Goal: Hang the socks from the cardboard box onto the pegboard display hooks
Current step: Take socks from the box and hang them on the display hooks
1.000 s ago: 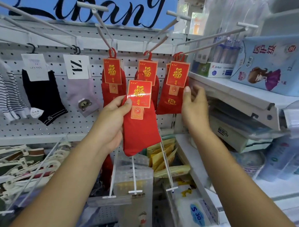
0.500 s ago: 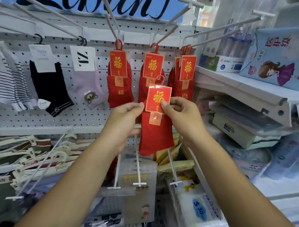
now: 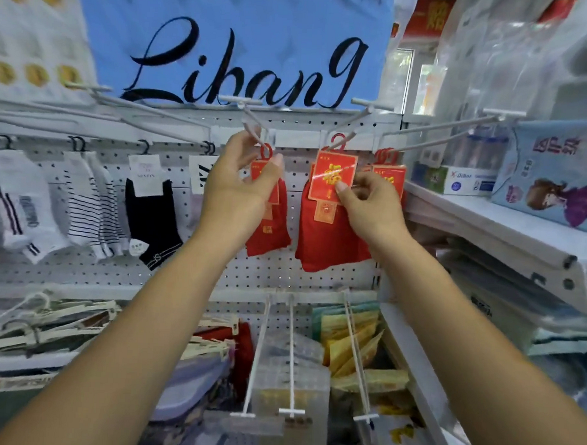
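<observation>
Two bare forearms rise from the near edge. Between them, low down, long white pegs (image 3: pixel 291 356) jut toward the viewer over clear packets (image 3: pixel 292 380), with yellow packets (image 3: pixel 351 339) just to the right. Farther in, the left hand (image 3: pixel 240 186) is raised to the left hook (image 3: pixel 249 117). Its fingers are curled up at the wire and its thumb lies in front of the card of a hanging red pair (image 3: pixel 268 234); I cannot tell whether it truly grips the wire. The right hand (image 3: pixel 370 205) pinches the shiny red card of the red socks (image 3: pixel 325 240), thumb on the front and fingers behind. The red loop at the top of that pair sits at the wire of the middle hook (image 3: pixel 351 132), and the socks hang down in front of the pegboard (image 3: pixel 283 275). Just right of that hand, more red pairs (image 3: pixel 393 173) hang from a third hook, partly hidden. Along the board to the left hang a black sock (image 3: pixel 151 216) and striped white socks (image 3: pixel 91 206) on dark hangers. On the right, a white shelf (image 3: pixel 487 227) carries a pale blue pack printed with a cartoon girl (image 3: pixel 556 186). Farthest back, above the hooks, is a blue sign (image 3: pixel 232 44) in dark script.
</observation>
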The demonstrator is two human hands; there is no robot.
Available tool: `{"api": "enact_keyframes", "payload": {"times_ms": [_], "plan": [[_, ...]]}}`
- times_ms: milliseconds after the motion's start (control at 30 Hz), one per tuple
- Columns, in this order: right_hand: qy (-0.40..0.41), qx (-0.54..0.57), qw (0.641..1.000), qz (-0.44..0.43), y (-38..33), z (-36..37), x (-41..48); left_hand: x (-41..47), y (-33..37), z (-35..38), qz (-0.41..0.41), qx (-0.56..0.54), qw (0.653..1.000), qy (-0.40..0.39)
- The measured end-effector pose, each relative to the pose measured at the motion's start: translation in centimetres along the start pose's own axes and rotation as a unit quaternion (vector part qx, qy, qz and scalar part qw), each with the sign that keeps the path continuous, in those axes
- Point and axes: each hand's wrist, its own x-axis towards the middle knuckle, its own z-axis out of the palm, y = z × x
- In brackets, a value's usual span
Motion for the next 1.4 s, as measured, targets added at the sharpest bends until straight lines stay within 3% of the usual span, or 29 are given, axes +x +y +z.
{"api": "enact_keyframes", "payload": {"times_ms": [167,500,633,867,1167,1400], "plan": [[-0.051,-0.043,0.998,0.01,0.9,0.2,1.4,0.4,0.1,-0.9,0.01,0.065,0.998,-0.026],[-0.057,-0.051,0.995,0.062,1.6,-0.2,2.7,0.5,0.0,-2.4,0.007,0.125,0.989,-0.085],[-0.049,-0.07,0.996,0.027,1.6,-0.6,0.7,-0.2,-0.2,-3.0,0.0,0.13,0.988,-0.083],[0.007,-0.139,0.982,-0.127,2.4,-1.2,-5.5,-6.4,-3.7,-6.2,0.001,0.234,0.97,-0.06],[-0.164,-0.137,0.958,-0.189,1.2,2.6,-16.0,-14.7,-5.1,-11.5,-0.017,0.32,0.944,-0.078],[-0.314,-0.133,0.918,-0.204,-1.3,11.8,-24.0,-22.5,-6.3,-24.5,-0.081,0.388,0.916,-0.069]]}}
